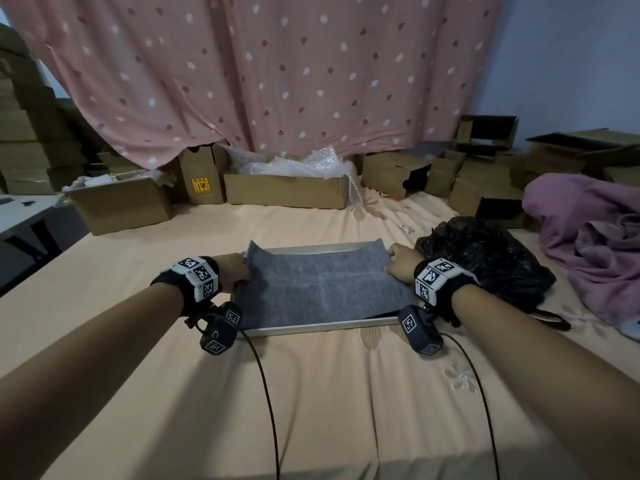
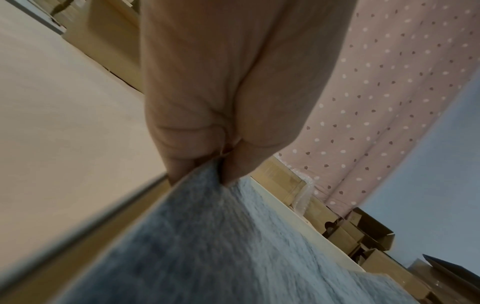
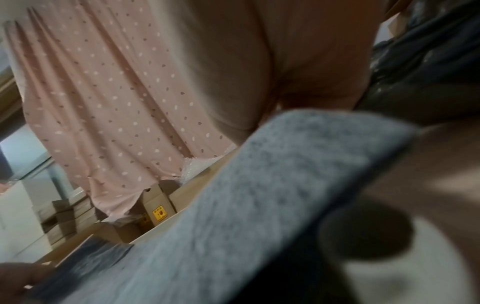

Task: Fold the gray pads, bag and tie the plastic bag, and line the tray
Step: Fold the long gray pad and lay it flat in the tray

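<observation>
A gray felt pad [image 1: 322, 289] lies spread over a shallow metal tray [image 1: 311, 330] on the peach bedsheet, its far edge curling up against the tray's back rim. My left hand [image 1: 239, 270] pinches the pad's left edge; the left wrist view shows finger and thumb closed on the gray pad [image 2: 207, 236]. My right hand [image 1: 398, 265] grips the pad's right edge, and the pad [image 3: 259, 195] fills the right wrist view below the palm. A black plastic bag [image 1: 485, 261] sits bunched just right of the tray.
A purple cloth [image 1: 588, 244] lies heaped at the far right. Cardboard boxes [image 1: 287, 188], one with bubble wrap, line the back under a pink dotted curtain [image 1: 277, 81]. A white table [image 1: 20, 213] stands at the left. Two cables trail from my wrists across the sheet.
</observation>
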`<state>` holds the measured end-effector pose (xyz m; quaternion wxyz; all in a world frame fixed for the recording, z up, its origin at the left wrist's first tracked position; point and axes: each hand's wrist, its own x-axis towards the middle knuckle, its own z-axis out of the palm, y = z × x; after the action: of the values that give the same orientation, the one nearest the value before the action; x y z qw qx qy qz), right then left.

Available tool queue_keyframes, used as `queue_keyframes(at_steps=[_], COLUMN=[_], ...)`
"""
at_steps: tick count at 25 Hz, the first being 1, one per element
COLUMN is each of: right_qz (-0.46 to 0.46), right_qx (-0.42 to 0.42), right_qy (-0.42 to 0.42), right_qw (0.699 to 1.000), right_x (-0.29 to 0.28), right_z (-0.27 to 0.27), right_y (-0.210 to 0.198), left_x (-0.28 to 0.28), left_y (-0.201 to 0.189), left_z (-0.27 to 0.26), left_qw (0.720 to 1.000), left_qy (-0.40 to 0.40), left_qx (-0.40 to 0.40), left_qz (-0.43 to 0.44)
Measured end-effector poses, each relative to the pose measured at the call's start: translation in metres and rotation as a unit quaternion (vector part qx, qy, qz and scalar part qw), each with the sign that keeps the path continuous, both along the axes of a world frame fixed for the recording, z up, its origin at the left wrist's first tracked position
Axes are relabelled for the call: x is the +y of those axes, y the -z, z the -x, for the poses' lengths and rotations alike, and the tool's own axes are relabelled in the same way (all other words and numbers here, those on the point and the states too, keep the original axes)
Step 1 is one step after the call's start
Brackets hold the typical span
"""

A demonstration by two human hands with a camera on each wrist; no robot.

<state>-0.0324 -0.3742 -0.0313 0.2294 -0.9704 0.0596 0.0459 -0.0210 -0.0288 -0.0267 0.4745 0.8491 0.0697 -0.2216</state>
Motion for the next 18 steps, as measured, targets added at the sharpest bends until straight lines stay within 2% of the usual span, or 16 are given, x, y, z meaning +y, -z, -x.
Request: queue_keyframes(at_steps=[7, 12, 15, 18], right_qz=[0.022, 0.038, 0.018, -0.064], right_qx=[0.041, 0.051, 0.053, -0.024], right_qy=[-0.037, -0.069, -0.078, -0.029], right_qw=[0.998, 0.996, 0.995, 0.997], right_x=[0.014, 0.033, 0.042, 0.038], right_z=[0.054, 0.101, 0.113, 0.105], right_y=[0.006, -0.010, -0.010, 0.002], left_x=[0.017, 0.029, 0.042, 0.049], left_y=[0.004, 0.003, 0.002, 0.005], left_z=[0.048, 0.085, 0.098, 0.098], left_qw=[1.000, 0.999, 0.999, 0.998], left_qy=[0.021, 0.038, 0.041, 0.002], left_qx=[0.001, 0.004, 0.011, -0.020], left_qz=[-0.006, 0.026, 0.034, 0.052])
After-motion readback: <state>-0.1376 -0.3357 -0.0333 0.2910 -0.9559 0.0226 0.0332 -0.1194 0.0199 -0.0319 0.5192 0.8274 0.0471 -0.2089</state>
